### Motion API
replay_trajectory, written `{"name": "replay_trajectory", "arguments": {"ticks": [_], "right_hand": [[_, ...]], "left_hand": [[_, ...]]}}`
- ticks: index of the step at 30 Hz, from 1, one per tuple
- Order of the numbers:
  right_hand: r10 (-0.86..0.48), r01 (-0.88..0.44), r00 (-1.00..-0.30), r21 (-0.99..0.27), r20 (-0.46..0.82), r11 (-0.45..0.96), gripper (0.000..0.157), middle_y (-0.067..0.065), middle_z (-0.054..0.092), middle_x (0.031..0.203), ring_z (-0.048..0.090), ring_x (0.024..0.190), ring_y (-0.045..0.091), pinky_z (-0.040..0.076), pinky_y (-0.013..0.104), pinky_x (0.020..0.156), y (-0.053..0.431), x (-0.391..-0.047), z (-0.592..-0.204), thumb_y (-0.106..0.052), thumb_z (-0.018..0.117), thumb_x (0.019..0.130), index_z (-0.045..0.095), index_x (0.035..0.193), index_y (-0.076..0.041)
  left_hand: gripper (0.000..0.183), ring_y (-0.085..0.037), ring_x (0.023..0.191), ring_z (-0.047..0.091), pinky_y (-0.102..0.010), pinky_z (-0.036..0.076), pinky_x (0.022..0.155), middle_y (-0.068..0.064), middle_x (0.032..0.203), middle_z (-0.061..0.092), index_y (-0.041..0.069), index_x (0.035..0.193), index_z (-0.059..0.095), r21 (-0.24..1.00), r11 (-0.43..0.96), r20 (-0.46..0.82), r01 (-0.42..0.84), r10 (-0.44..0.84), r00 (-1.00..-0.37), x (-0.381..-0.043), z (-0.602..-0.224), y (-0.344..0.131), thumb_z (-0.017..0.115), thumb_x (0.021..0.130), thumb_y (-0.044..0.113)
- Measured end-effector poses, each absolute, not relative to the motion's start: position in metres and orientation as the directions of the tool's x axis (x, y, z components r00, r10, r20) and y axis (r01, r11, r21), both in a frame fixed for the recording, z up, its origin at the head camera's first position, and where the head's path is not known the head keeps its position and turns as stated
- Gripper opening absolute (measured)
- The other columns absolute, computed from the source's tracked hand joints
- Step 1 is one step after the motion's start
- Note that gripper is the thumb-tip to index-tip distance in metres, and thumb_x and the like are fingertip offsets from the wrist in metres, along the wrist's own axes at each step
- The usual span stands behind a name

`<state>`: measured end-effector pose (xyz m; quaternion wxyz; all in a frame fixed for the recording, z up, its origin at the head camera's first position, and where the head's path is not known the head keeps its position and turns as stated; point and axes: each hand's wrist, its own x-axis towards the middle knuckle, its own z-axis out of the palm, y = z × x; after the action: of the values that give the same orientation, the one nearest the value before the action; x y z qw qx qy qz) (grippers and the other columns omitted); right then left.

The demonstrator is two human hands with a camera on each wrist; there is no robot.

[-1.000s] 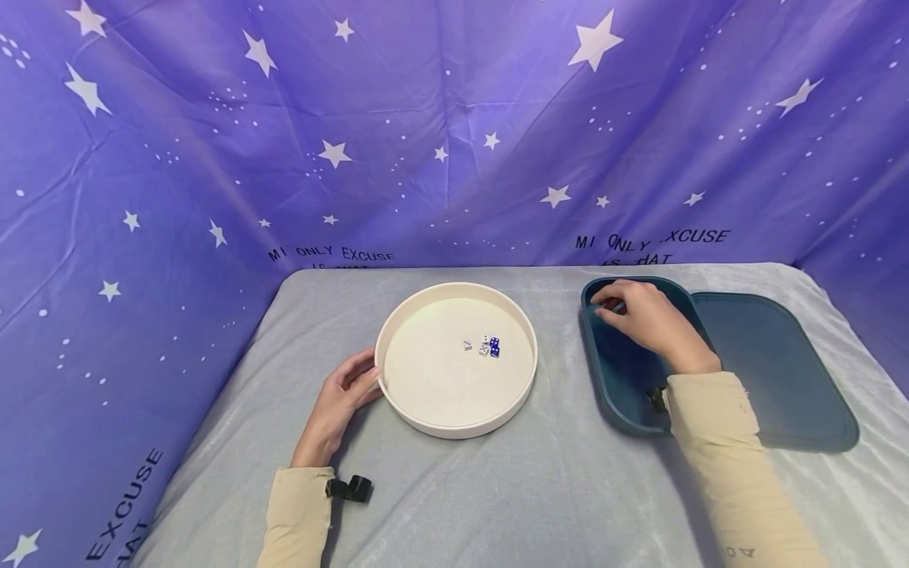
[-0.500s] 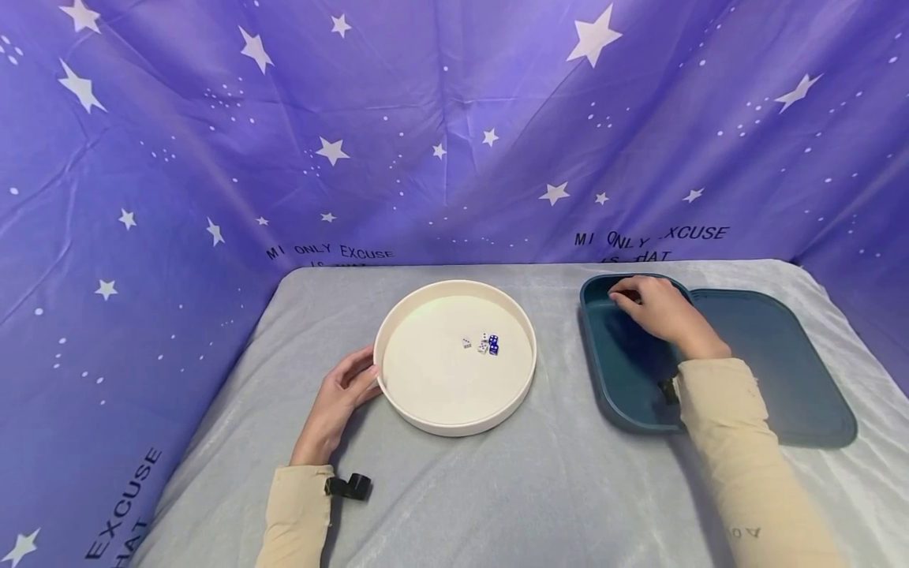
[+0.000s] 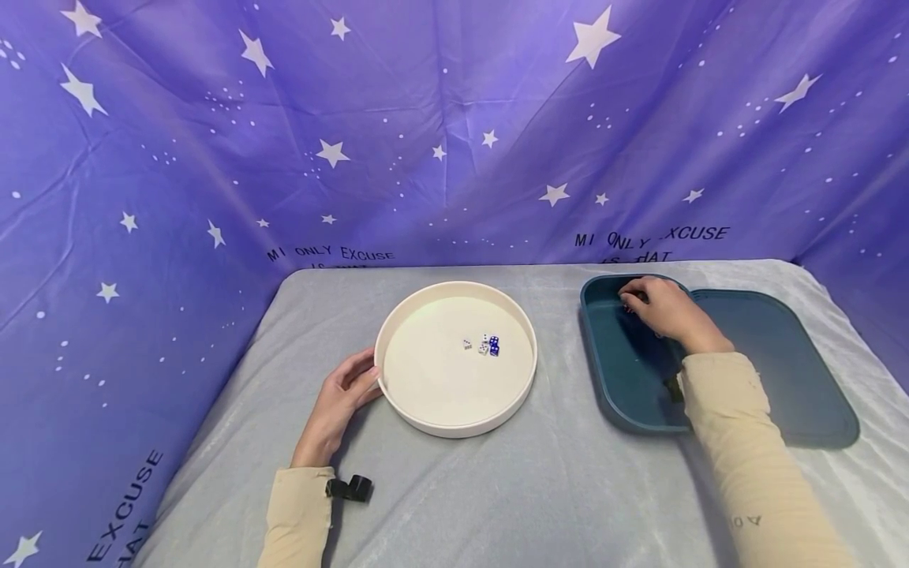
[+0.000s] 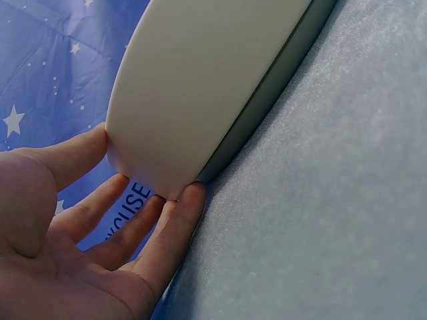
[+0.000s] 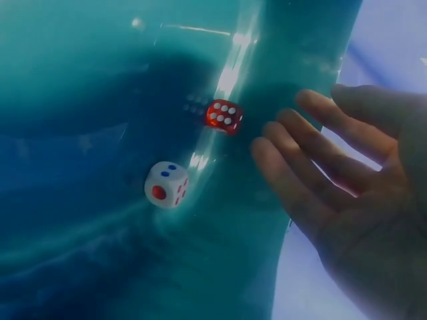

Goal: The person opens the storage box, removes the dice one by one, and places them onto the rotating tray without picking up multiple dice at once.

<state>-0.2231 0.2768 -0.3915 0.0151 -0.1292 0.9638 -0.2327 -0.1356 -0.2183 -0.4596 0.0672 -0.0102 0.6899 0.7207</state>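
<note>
My left hand (image 3: 341, 398) is at the left side of a round cream tray (image 3: 426, 394). In the left wrist view, the thumb touches the upper edge and the fingertips rest against the outer wall. Inside the tray lie white dice (image 3: 484, 348) and blue dice (image 3: 494, 346) in a small cluster, with one white die (image 3: 467, 344) a little apart. My right hand (image 3: 667, 309) reaches into the far end of a deep teal box (image 3: 600, 371). Below its loosely extended fingers, in the right wrist view, lie a red die (image 5: 225, 117) and a white die (image 5: 167, 185), both untouched.
A flat teal lid (image 3: 788, 371) lies against the right side of the box. Grey cloth (image 3: 497, 497) covers the table. A purple curtain (image 3: 398, 87) with white stars rises behind and at both sides.
My right hand has moved from the box's far left corner slightly to the right, staying over the far end. The left hand, tray and dice in it keep their places.
</note>
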Motion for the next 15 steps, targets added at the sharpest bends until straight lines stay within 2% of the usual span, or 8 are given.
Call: {"name": "replay_trajectory", "arguments": {"ticks": [7,15], "right_hand": [[-0.252,-0.225,-0.968,-0.448,-0.002,0.865,0.028,0.018,0.063,0.092,0.057,0.070,0.022,0.048,0.044,0.067,0.279,-0.226,-0.393,-0.013,0.048,0.096,0.059,0.113,0.006],[-0.250,-0.219,-0.968,-0.445,-0.010,0.868,0.027,0.016,0.063,0.090,0.057,0.072,0.023,0.047,0.044,0.070,0.280,-0.229,-0.397,-0.011,0.049,0.095,0.059,0.113,0.006]], "left_hand": [[0.049,-0.027,0.116,0.050,-0.035,0.052,0.088,-0.010,0.132,0.046,0.011,0.132,0.047,0.994,-0.017,-0.108,-0.110,0.066,-0.992,-0.136,-0.460,-0.219,0.065,0.087,0.022],[0.050,-0.034,0.120,0.045,-0.037,0.050,0.091,-0.019,0.136,0.041,0.001,0.136,0.040,0.992,-0.023,-0.124,-0.127,0.098,-0.987,-0.129,-0.439,-0.213,0.059,0.091,0.013]]}}
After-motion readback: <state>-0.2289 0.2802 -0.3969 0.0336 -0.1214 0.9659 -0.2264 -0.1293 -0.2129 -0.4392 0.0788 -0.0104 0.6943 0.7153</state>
